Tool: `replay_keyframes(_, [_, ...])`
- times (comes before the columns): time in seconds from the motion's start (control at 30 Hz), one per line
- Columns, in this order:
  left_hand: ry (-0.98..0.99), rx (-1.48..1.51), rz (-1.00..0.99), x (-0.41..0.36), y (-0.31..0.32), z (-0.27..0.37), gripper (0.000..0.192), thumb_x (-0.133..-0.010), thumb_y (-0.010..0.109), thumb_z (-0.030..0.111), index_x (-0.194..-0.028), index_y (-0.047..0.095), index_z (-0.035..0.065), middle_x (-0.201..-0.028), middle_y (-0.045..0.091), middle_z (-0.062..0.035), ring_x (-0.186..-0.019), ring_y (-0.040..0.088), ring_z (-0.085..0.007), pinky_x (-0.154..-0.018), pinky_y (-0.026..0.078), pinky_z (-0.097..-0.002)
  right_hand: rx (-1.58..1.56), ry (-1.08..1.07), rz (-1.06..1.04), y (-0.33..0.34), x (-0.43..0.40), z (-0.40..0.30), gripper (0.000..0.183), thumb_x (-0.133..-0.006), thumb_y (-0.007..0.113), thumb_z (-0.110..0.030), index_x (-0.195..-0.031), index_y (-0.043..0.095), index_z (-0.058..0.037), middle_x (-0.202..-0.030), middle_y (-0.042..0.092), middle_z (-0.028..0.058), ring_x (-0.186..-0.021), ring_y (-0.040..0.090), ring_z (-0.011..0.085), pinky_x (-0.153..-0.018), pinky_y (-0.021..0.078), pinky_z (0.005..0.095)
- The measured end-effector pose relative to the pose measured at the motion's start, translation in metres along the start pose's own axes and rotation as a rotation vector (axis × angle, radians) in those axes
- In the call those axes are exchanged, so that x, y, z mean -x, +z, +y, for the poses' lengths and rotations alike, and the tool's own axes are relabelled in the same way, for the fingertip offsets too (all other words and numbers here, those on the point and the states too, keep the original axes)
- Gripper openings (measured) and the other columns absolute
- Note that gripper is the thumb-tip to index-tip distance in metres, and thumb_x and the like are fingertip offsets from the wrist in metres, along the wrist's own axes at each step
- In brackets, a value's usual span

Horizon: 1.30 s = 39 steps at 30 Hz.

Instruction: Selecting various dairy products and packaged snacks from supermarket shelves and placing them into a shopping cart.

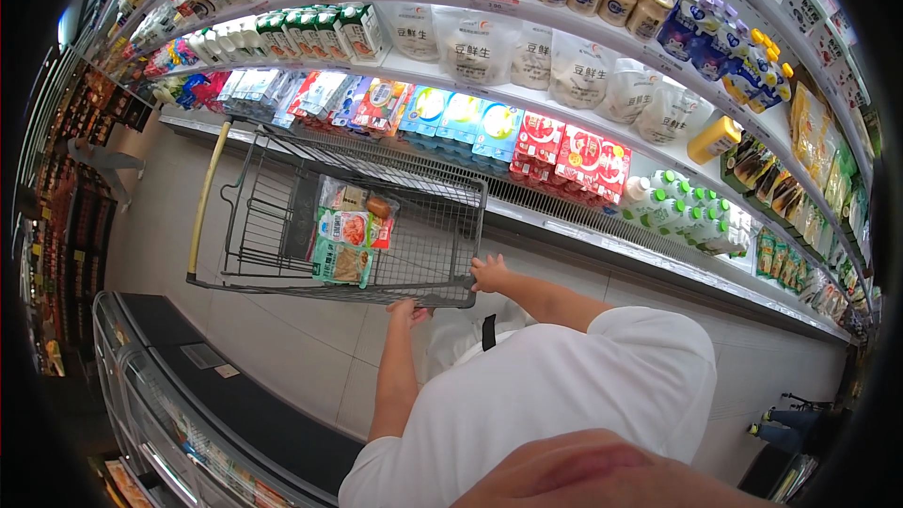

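Note:
A grey wire shopping cart stands in the aisle before me, its yellow handle at the far left end. My left hand holds the near rim of the cart close to its right-hand end. At that end's corner, my right hand grips the frame with some fingers spread. Inside the basket lie several packs: a green packet with a clear window, a white and red food pack, and a clear-wrapped pack. Beside them is a brown rounded item that I cannot identify.
A lit refrigerated shelf runs along the cart's far side with bottles, cartons and pouches. Behind my left arm stands a dark-topped display case. One person walks at the far left; another person's legs show at lower right.

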<state>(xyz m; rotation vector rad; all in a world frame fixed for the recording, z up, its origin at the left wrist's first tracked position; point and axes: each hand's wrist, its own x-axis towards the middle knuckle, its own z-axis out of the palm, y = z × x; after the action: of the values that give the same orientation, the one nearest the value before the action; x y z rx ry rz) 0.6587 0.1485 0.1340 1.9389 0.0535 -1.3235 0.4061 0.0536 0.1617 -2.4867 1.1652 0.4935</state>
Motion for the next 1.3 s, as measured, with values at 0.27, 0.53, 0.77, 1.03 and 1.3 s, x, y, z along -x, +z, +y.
replay_keyframes(0.27, [-0.057,-0.131,-0.037,0.025,0.033,-0.037,0.013,-0.09,0.052,0.011,-0.099,0.056,0.002,-0.09,0.063,-0.0112,-0.078,0.065,-0.0246,-0.074,0.056,-0.0447,-0.056,-0.05,0.005,0.042,0.035,0.045,0.061,-0.086,0.059,-0.048,-0.138,0.043,-0.0209,-0.146,0.029,0.0015,-0.132,0.033,0.0384,-0.103,0.0254,0.0642])
replay_keyframes(0.53, [-0.095,-0.155,0.153,0.055,0.074,-0.079,0.013,-0.089,0.05,0.008,-0.095,0.057,-0.001,-0.082,0.066,-0.0101,-0.067,0.067,-0.0219,-0.064,0.057,-0.0387,-0.094,-0.132,0.094,0.07,0.085,0.084,0.05,-0.087,0.059,-0.042,-0.132,0.048,-0.0229,-0.143,0.031,0.002,-0.127,0.04,0.0368,-0.104,0.0274,0.0622])
replay_keyframes(0.77, [-0.064,-0.081,0.233,0.099,0.11,-0.11,0.017,-0.086,0.051,0.002,-0.102,0.049,-0.0049,-0.078,0.064,-0.015,-0.064,0.067,-0.0256,-0.064,0.057,-0.0454,-0.014,-0.127,0.102,0.096,0.12,0.11,0.05,-0.087,0.059,-0.043,-0.131,0.049,-0.0235,-0.144,0.031,0.0015,-0.124,0.042,0.0348,-0.098,0.0339,0.0577])
replay_keyframes(1.03, [-0.009,-0.077,0.139,0.119,0.126,-0.146,0.043,-0.086,0.051,0.005,-0.119,0.024,0.0006,-0.085,0.063,-0.0161,-0.063,0.066,-0.025,-0.064,0.057,-0.0457,-0.04,-0.062,0.053,0.121,0.148,0.127,0.049,-0.089,0.056,-0.044,-0.133,0.046,-0.0251,-0.151,0.022,-0.0003,-0.129,0.038,0.0367,-0.102,0.0317,0.058])
replay_keyframes(1.3, [0.05,-0.064,0.147,0.134,0.139,-0.178,0.02,-0.084,0.05,-0.002,-0.103,0.049,-0.0065,-0.09,0.062,-0.0191,-0.065,0.066,-0.0279,-0.069,0.058,-0.0471,-0.007,-0.05,0.047,0.147,0.179,0.139,0.05,-0.091,0.052,-0.046,-0.134,0.044,-0.0214,-0.152,0.02,0.0003,-0.124,0.042,0.0371,-0.101,0.0291,0.0619])
